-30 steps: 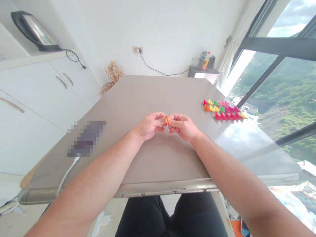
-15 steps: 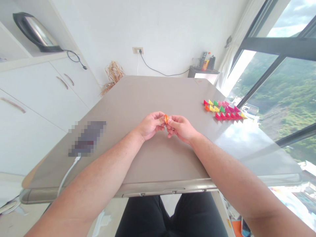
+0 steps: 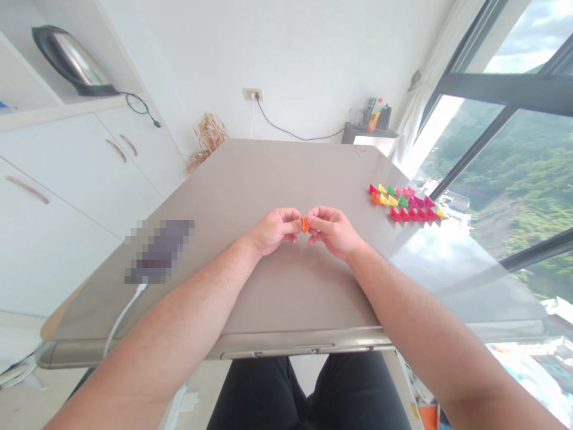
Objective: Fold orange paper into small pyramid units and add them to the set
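A small folded piece of orange paper point(image 3: 305, 225) is pinched between my two hands above the middle of the table. My left hand point(image 3: 278, 230) grips its left side between thumb and fingers. From the other side, my right hand point(image 3: 333, 230) pinches its right edge. The fingertips cover part of the paper, so its full shape is hidden. On the right of the table stand rows of small folded paper boats point(image 3: 409, 214) in red, pink, magenta, green, yellow and orange.
The grey-brown table point(image 3: 286, 173) reaches toward the wall. A pixelated dark flat object point(image 3: 161, 251) with a white cable point(image 3: 120, 316) lies at left. Beyond are a kettle point(image 3: 76, 60) on a shelf, dried stalks point(image 3: 208, 137), bottles point(image 3: 375, 114) and a window on the right.
The orange paper has turned a little and sits slightly lower and further right. My fingers have shifted around it, the right fingers now curled more closely. The view has tilted slightly.
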`<state>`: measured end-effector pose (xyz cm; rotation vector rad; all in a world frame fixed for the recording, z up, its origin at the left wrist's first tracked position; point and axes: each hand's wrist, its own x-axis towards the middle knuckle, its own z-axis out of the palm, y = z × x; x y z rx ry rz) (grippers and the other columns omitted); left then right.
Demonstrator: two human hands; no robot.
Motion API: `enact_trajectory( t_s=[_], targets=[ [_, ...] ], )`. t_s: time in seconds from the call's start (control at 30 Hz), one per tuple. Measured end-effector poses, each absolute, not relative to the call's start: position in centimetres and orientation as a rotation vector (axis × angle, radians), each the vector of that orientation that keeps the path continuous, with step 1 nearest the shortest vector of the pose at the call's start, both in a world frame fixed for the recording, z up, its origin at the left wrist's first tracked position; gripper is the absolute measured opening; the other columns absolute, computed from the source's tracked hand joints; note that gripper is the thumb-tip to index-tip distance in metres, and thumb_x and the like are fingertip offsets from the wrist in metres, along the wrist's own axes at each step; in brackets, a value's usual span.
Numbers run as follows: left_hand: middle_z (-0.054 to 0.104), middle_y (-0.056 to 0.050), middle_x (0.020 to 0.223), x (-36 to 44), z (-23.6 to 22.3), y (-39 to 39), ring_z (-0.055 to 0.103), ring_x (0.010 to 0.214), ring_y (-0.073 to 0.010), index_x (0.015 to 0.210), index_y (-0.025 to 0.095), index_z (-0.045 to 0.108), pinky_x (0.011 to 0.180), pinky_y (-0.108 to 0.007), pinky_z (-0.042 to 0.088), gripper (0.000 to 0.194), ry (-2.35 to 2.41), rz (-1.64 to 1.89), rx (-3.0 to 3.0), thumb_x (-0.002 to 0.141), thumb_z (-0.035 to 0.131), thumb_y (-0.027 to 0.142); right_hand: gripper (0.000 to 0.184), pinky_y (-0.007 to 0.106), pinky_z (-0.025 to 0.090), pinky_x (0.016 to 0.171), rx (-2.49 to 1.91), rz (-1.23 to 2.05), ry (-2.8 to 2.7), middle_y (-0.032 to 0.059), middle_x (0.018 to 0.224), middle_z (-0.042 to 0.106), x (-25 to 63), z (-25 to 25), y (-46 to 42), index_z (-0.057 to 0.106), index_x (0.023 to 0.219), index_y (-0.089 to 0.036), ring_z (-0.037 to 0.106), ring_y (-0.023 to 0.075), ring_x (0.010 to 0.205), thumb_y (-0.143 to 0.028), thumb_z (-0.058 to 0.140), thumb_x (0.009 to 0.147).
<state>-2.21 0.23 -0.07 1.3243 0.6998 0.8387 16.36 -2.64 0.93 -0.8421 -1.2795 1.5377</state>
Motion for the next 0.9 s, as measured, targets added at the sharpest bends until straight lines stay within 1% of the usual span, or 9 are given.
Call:
enact_trajectory(
  t_s=[0.1,0.2,0.33,0.4,0.43,0.53,0.67,0.8,0.9],
  targets=[
    [0.073,-0.007,0.082,-2.2,0.0,0.2,0.061,0.066,-0.0119,0.076,0.016,0.067,0.058,-0.025,0.045,0.034,0.693,0.822,1.341,0.074,0.087,0.044,0.033,0.027,0.051,0.057,-0.840,1.573,-1.340,-0.0036,0.063,0.051,16.3,0.9,-2.7,0.062,0.076,-0.020,0.053,0.0117,0.060,-0.047,0.080,0.078],
    [0.071,-0.005,0.079,-2.0,0.0,0.1,0.062,0.065,-0.0120,0.078,0.016,0.066,0.059,-0.025,0.048,0.035,0.716,0.843,1.323,0.074,0.086,0.045,0.032,0.028,0.052,0.058,-0.860,1.555,-1.331,-0.0032,0.064,0.054,16.3,0.7,-2.6,0.061,0.076,-0.020,0.057,0.0130,0.062,-0.046,0.078,0.079],
    [0.073,-0.007,0.088,-1.6,-0.2,0.0,0.072,0.079,-0.0200,0.085,0.017,0.065,0.064,-0.031,0.056,0.039,0.831,0.908,1.301,0.076,0.084,0.049,0.022,0.029,0.054,0.062,-0.970,1.262,-1.305,-0.0005,0.074,0.066,16.3,0.4,-2.2,0.066,0.088,-0.022,0.062,0.0147,0.069,-0.040,0.075,0.078],
    [0.075,-0.008,0.091,-1.4,-0.2,-0.1,0.075,0.081,-0.0234,0.087,0.017,0.064,0.068,-0.036,0.059,0.039,0.925,0.928,1.374,0.076,0.084,0.049,0.024,0.030,0.055,0.062,-1.034,1.095,-1.386,0.0007,0.079,0.069,16.3,0.2,-2.0,0.071,0.094,-0.022,0.062,0.0152,0.070,-0.039,0.074,0.077],
    [0.076,-0.008,0.089,-1.4,-0.3,-0.1,0.075,0.079,-0.0237,0.086,0.017,0.063,0.069,-0.037,0.060,0.038,0.971,0.943,1.421,0.077,0.084,0.048,0.024,0.030,0.055,0.062,-1.064,1.039,-1.435,0.0011,0.080,0.069,16.3,0.1,-1.9,0.072,0.093,-0.022,0.062,0.0153,0.070,-0.039,0.074,0.076],
    [0.077,-0.007,0.084,-1.4,-0.4,0.1,0.075,0.076,-0.0220,0.085,0.018,0.066,0.075,-0.040,0.061,0.028,1.042,1.024,1.511,0.079,0.082,0.040,0.017,0.030,0.054,0.060,-1.144,0.968,-1.503,0.0009,0.077,0.069,16.2,-0.2,-1.7,0.072,0.083,-0.021,0.061,0.0149,0.067,-0.035,0.073,0.074],
    [0.078,-0.005,0.083,-1.6,-0.3,0.2,0.073,0.076,-0.0198,0.090,0.019,0.073,0.077,-0.036,0.059,0.020,1.088,1.103,1.595,0.078,0.079,0.033,0.011,0.031,0.052,0.062,-1.252,0.900,-1.510,-0.0009,0.072,0.068,16.3,-0.2,-1.7,0.067,0.077,-0.022,0.061,0.0153,0.065,-0.032,0.069,0.074],
    [0.075,-0.003,0.075,-1.5,0.1,-0.1,0.068,0.070,-0.0173,0.083,0.020,0.076,0.072,-0.032,0.054,0.014,1.166,1.082,1.758,0.081,0.072,0.033,0.014,0.033,0.051,0.068,-1.271,0.713,-1.583,0.0012,0.080,0.072,16.3,-0.3,-1.7,0.069,0.078,-0.022,0.063,0.0175,0.074,-0.036,0.072,0.074],
    [0.074,-0.002,0.070,-1.2,0.1,-0.3,0.066,0.069,-0.0178,0.077,0.021,0.078,0.071,-0.031,0.051,0.013,1.213,1.082,1.826,0.079,0.073,0.033,0.013,0.034,0.052,0.071,-1.207,0.781,-1.597,0.0009,0.080,0.073,16.3,-0.4,-1.7,0.071,0.081,-0.023,0.064,0.0177,0.074,-0.036,0.070,0.078]
  ],
)
